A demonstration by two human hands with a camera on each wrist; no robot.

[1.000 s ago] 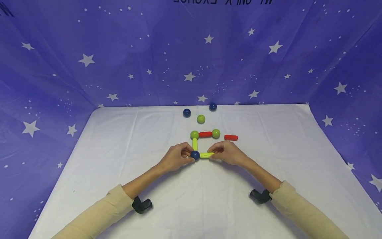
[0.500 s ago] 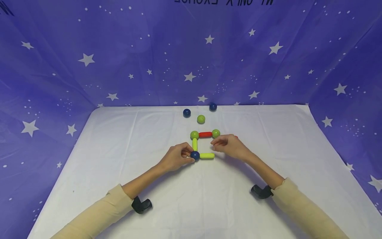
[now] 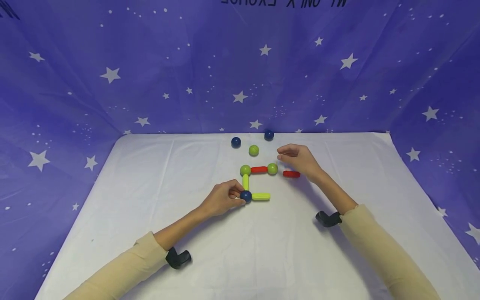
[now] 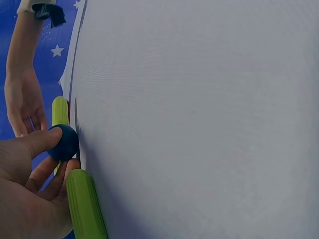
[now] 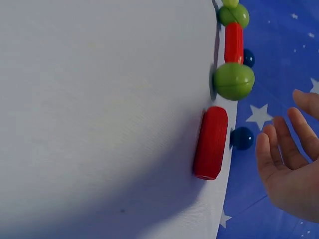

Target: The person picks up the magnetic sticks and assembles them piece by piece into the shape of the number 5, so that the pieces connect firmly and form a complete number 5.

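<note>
At the left, a beige sleeve point(image 3: 123, 264) leads to the left hand point(image 3: 223, 198), which pinches the held blue ball point(image 3: 246, 196) between thumb and fingers at the near left corner of a joined shape on the white table point(image 3: 131, 187). Well beyond it on the far side lies the left blue ball point(image 3: 236, 142). From the held ball, the upper lime stick point(image 3: 245, 182) runs away to the corner green ball point(image 3: 245, 170). Farther off sits the loose green ball point(image 3: 253, 150). The joined red stick point(image 3: 259, 169) goes right from the corner to the end green ball point(image 3: 272, 168); nearer, the lower lime stick point(image 3: 261, 196) points right from the held ball, its right end free. Near the far edge is the right blue ball point(image 3: 268, 135). Apart, right of the end green ball, lies the loose red stick point(image 3: 291, 174). Above the table just beyond it is the right hand point(image 3: 300, 160), grasping nothing, fingers loosely bent.
</note>
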